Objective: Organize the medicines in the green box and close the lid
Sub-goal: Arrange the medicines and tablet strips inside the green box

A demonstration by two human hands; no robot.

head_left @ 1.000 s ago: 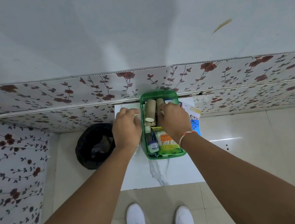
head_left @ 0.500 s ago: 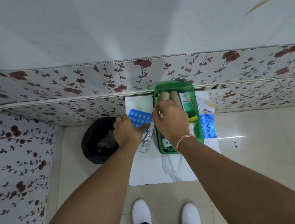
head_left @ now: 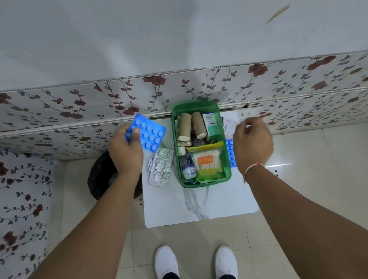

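The green box point(head_left: 206, 182) stands open on a white marble-look table point(head_left: 199, 204), holding two beige bandage rolls point(head_left: 191, 125), a green carton point(head_left: 211, 125), a small bottle point(head_left: 187, 168) and a cotton-bud packet point(head_left: 207, 162). My left hand point(head_left: 126, 152) is left of the box, lifted off the table, gripping a blue blister pack point(head_left: 150, 133). My right hand point(head_left: 253, 145) hovers right of the box with curled fingers, holding nothing visible; it partly hides a second blue blister pack point(head_left: 231, 154) lying on the table. A silver foil strip point(head_left: 161, 166) rests between my left hand and the box.
A black bin point(head_left: 102, 174) sits on the floor left of the table, under my left arm. A floral-papered wall ledge point(head_left: 81, 125) runs just behind the box. White papers point(head_left: 229, 126) lie at the table's back right. My white shoes point(head_left: 166, 263) are below the front edge.
My left hand has picked the blue blister pack up off the table. My right hand has left the box and moved right, uncovering its contents.
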